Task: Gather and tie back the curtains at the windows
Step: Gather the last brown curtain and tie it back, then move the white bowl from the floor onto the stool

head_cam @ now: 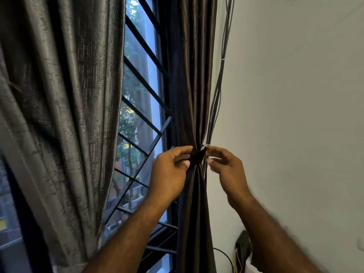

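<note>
A dark brown curtain hangs bunched at the right edge of the window, cinched at mid height by a dark tieback band. My left hand pinches the band's left side between thumb and fingers. My right hand pinches the band's right end, close to a small white hook on the wall. Below the band the curtain flares out again. A second, grey curtain hangs loose on the left and covers much of the window.
Black window bars cross the pane between the two curtains. A bundle of grey cables runs down the white wall right beside the tied curtain. A dark box with wires sits low on the wall.
</note>
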